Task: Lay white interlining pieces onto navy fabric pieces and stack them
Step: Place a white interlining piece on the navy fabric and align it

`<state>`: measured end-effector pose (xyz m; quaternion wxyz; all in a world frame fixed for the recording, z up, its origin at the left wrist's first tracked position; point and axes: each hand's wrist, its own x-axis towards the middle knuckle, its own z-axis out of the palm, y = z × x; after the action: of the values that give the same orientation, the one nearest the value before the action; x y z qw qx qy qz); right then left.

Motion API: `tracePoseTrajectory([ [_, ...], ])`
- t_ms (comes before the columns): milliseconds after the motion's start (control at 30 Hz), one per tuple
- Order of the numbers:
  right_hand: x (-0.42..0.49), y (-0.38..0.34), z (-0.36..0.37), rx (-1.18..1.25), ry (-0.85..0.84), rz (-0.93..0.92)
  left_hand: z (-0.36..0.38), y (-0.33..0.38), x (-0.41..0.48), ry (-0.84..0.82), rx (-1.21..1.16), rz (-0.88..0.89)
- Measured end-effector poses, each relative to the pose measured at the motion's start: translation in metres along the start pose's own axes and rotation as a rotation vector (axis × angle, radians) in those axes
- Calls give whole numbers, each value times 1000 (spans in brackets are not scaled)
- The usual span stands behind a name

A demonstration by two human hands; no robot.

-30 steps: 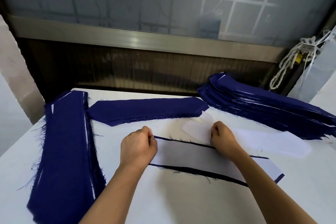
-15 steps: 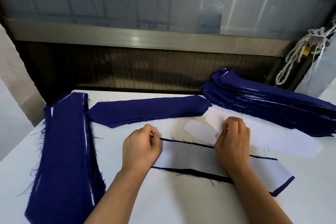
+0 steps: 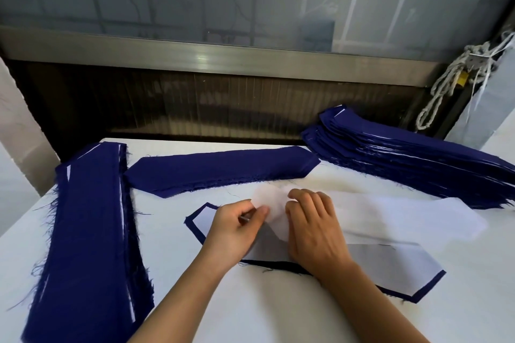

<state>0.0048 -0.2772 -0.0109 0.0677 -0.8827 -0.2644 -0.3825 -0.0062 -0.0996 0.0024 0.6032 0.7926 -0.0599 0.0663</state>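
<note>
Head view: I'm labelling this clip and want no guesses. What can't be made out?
Head view throughout:
- Left hand pinches the white sheet; a thin grey thing between its fingers is too small to name.
- Right hand: its curled fingers hide whether it pinches or just presses the sheet.
- Right navy stack: layers too thin to count, cut off by the picture's right edge.
- Left navy stack: near end cut off by the bottom edge.

A navy piece [image 3: 192, 227] lies flat near centre, pointed at both ends. A white interlining piece [image 3: 390, 264] covers all but its thin border. Just behind, a loose interlining piece [image 3: 404, 217] stretches right, left tip lifted. A long navy stack [image 3: 89, 231] lies left, a low navy stack [image 3: 220, 172] far centre, a tall navy stack [image 3: 404, 156] far right.
</note>
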Motion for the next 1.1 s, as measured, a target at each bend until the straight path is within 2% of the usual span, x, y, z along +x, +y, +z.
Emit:
tracePoseTrajectory([
  [233, 1, 1, -8, 171, -61, 87, 5, -6, 0, 83, 86, 18],
  [400, 1, 5, -8, 254, -143, 239, 5, -12, -1, 26, 58, 67],
  [633, -1, 8, 0, 220, -64, 156, 4, -11, -3, -23, 55, 71],
  [767, -3, 10, 5, 193, -78, 134, 4, -10, -3, 58, 190, 131],
  [967, -8, 21, -1, 91, -78, 151, -6, -11, -1, 239, 202, 188],
  [1100, -26, 52, -23, -35, -27, 192, -15, -10, 1, 365, 159, 163],
])
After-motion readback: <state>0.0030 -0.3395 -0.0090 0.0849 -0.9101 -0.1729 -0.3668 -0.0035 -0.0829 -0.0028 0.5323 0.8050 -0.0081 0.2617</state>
